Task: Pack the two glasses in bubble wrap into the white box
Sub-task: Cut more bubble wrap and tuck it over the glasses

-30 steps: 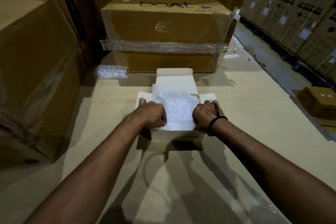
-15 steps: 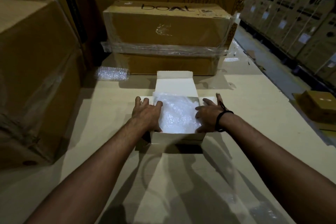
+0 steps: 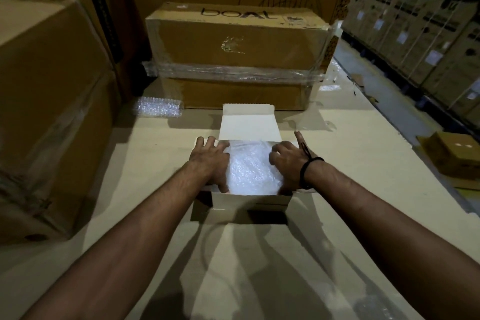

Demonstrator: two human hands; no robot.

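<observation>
Seating step in hand. The bubble-wrap bundle [image 3: 253,170] is lodged in the white box [image 3: 250,200], between the fingers: left hand [image 3: 209,161] splayed flat, right hand [image 3: 287,162] bent, pressing, nothing gripped. Next, gentle tucking below the rim is called for.

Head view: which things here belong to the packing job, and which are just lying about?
Job: white box; bubble wrap bundle inside it; left hand and right hand on the bundle; small bubble wrap roll behind, perhaps the second glass.
Lying about: taped brown cartons; large carton at left; small carton at right; stacked cartons beyond.
</observation>
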